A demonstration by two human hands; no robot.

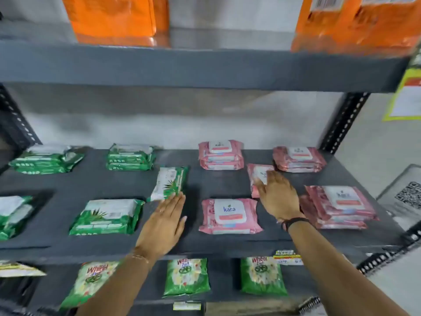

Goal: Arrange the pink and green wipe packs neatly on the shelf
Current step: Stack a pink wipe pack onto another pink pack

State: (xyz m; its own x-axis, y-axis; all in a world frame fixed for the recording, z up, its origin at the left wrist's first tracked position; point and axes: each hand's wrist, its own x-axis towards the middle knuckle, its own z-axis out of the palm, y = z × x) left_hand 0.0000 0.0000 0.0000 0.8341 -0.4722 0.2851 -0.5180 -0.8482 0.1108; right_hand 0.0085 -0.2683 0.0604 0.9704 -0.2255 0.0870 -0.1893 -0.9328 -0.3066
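Observation:
On the dark grey shelf, green wipe packs lie to the left and pink ones to the right. My left hand is flat, fingers together, its tips touching a loose green pack lying askew mid-shelf. My right hand rests on a loose pink pack, its fingers covering the pack's near right part. Green stacks sit at the back left, back centre and front. Pink stacks sit at the back, far right back, front centre and front right.
An upper shelf board carries orange packages. Below, green detergent bags stand on a lower shelf. Perforated metal uprights frame the shelf on both sides. Another green pack lies at the left edge.

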